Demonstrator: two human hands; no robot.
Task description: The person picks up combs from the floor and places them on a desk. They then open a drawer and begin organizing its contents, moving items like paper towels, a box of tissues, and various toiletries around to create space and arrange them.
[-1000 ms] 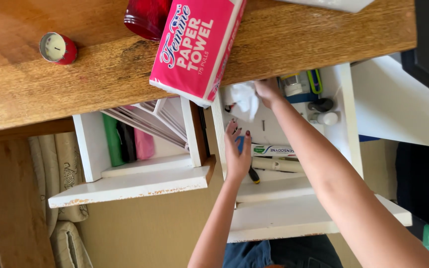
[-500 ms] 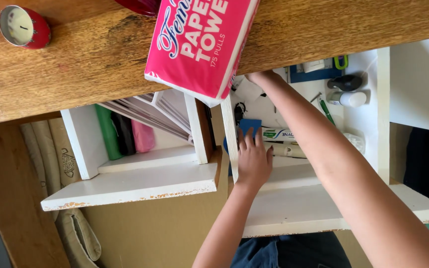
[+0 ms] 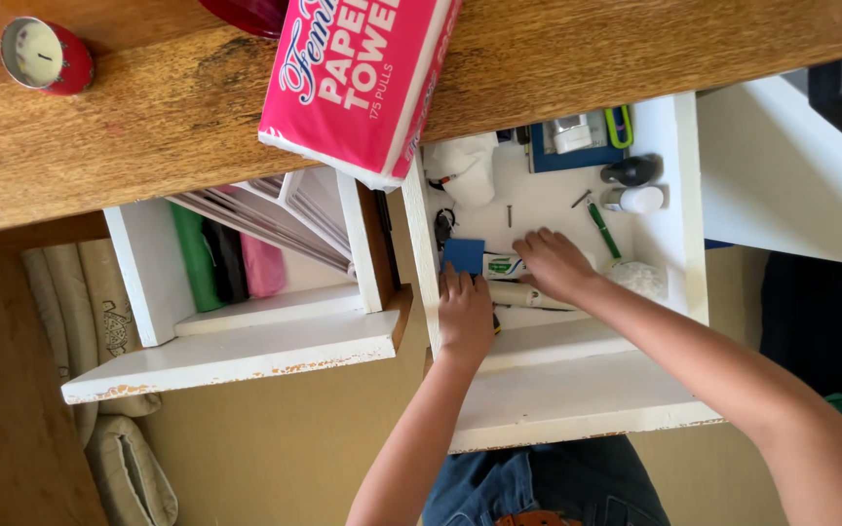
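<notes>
Wooden tabletop (image 3: 129,127) spans the upper frame. Red candle tin (image 3: 47,56) sits on it at 10 o'clock. Pink paper towel pack (image 3: 358,83) lies at 12 o'clock, overhanging the table edge. Left white drawer (image 3: 246,336), open, at 8 o'clock, holds a green item (image 3: 193,258), a black item (image 3: 227,261), a pink item (image 3: 263,265) and slanted papers (image 3: 265,209). Beige cloth (image 3: 75,302) hangs at 9 o'clock. Blue jeans (image 3: 548,487) show at 6 o'clock.
</notes>
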